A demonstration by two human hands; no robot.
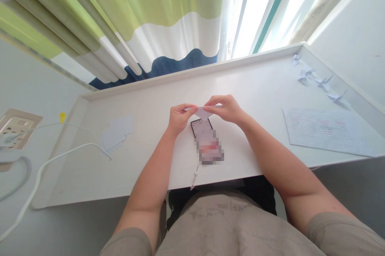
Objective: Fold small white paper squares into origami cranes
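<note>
Between my two hands is a small folded piece of white paper (205, 113), roughly triangular with its point hanging down. My left hand (180, 117) pinches its left end between thumb and fingers. The right end is pinched by my right hand (225, 107), thumb along the top edge. Just below the paper a phone (203, 132) lies face up on the white desk (150, 128), its screen partly blurred out. A thin strap (195, 176) trails from the phone toward the desk's front edge.
Several folded paper figures (324, 82) stand at the back right, behind a stack of written sheets (325, 130). Blank paper pieces (116, 132) lie at the left, beside a white cable (69, 148) from the wall socket (18, 130). A raised rim (192, 71) borders the desk's back.
</note>
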